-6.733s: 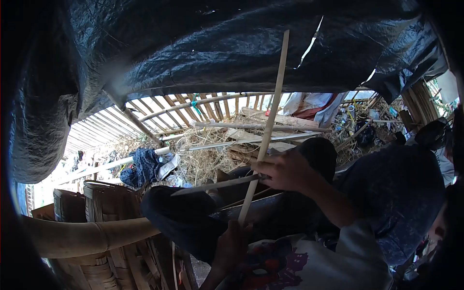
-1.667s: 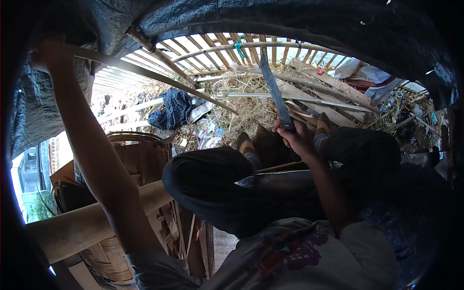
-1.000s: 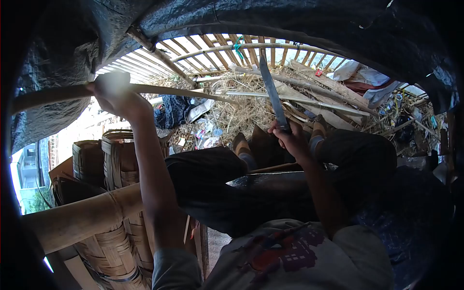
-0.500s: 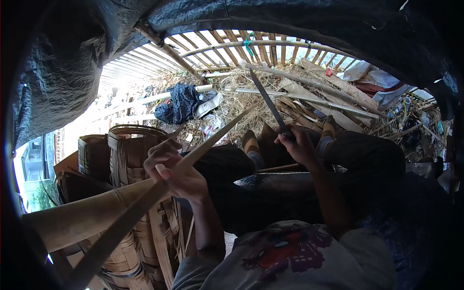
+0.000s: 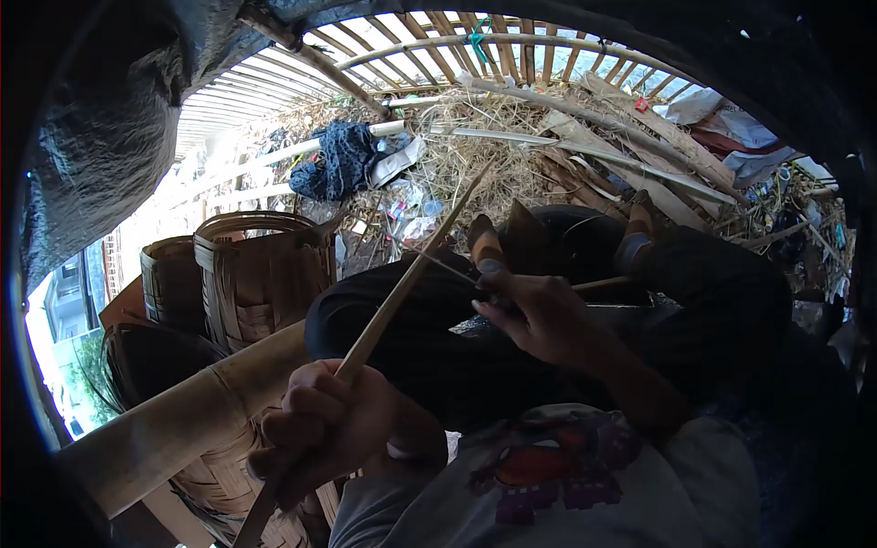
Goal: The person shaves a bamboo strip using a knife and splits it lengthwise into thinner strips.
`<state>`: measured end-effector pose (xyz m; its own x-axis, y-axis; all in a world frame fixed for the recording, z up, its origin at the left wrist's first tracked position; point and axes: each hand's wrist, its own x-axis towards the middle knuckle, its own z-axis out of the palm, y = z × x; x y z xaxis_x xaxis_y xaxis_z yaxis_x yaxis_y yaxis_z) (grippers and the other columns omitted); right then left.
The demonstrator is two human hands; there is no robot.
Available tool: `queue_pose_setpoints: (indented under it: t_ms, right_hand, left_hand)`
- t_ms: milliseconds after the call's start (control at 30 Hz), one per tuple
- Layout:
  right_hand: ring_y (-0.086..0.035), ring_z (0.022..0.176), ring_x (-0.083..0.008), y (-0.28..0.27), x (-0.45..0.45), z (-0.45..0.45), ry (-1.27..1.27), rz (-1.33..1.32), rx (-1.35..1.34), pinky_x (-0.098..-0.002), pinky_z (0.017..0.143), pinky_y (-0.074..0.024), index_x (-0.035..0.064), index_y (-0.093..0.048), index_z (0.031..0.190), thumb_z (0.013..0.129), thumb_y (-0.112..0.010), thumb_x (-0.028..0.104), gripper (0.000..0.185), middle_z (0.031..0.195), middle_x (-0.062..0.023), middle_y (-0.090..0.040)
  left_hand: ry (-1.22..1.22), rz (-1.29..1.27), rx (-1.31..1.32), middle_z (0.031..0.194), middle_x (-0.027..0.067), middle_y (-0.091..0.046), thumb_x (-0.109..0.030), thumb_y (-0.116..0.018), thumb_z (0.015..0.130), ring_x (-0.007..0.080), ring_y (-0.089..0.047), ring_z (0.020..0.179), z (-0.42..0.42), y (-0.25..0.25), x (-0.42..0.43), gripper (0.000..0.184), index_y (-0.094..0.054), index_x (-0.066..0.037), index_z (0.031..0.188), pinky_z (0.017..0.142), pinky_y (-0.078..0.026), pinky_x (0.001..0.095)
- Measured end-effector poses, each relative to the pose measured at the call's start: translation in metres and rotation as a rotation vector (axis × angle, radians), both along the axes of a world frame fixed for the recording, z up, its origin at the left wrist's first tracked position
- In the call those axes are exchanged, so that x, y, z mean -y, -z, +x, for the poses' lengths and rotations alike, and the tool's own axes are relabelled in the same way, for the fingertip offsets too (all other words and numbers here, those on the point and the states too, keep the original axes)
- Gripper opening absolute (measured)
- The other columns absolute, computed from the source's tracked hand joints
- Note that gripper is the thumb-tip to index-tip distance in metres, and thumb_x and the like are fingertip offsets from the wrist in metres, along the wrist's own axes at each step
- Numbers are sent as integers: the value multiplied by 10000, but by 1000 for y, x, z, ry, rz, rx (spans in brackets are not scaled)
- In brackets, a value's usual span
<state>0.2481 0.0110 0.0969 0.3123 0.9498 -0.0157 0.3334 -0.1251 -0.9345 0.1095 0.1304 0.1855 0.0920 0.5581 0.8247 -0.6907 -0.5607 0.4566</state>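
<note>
My left hand (image 5: pixel 322 422) is closed in a fist around a long, flat bamboo strip (image 5: pixel 393 306). The strip slants up and away to a pointed end, and its lower part runs down past my fist. In my right hand (image 5: pixel 544 318) is a knife (image 5: pixel 449 268), its handle mostly hidden by the fingers. The thin-looking blade points left and meets the strip's edge, or lies just over it; I cannot tell which. Under the strip are my dark-trousered legs (image 5: pixel 375 315).
A thick bamboo pole (image 5: pixel 187 416) lies at the left beside several woven baskets (image 5: pixel 260 292). Ahead, straw (image 5: pixel 493 123), wooden planks (image 5: pixel 630 142) and a dark patterned cloth (image 5: pixel 338 163) cover the ground before a slatted bamboo fence (image 5: pixel 502 50). Dark sheeting (image 5: pixel 100 137) hangs at the left.
My left hand has moved down and closed into a fist on the bamboo strip. My right hand has come lower and turned the knife from pointing up to pointing left at the strip.
</note>
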Motion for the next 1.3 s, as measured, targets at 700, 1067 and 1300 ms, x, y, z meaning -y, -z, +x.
queue_pose_setpoints:
  t_ms: [700,1067,1300]
  right_hand:
    - [-622,566,-289,-3,-33,-9,-95,55,131,-393,483,-487,83,-555,835,836,-631,200,140,606,-96,-575]
    - [-622,557,-292,15,-37,3,-92,19,281,-403,456,-484,103,-575,882,834,-627,190,112,597,-109,-567]
    - [-636,597,-301,13,-38,10,-73,1,319,-388,493,-507,99,-579,913,808,-644,189,152,605,-119,-578]
  left_hand:
    - [-80,9,-31,584,-56,-258,-592,-318,923,35,-175,429,18,-5,2,438,-309,-209,713,380,-166,193]
    - [-31,40,-59,584,-49,-253,-605,-279,926,45,-171,427,19,-4,2,459,-297,-202,706,387,-170,200]
    - [5,43,-60,573,-48,-247,-609,-294,921,45,-178,426,26,-5,6,458,-300,-205,706,381,-155,205]
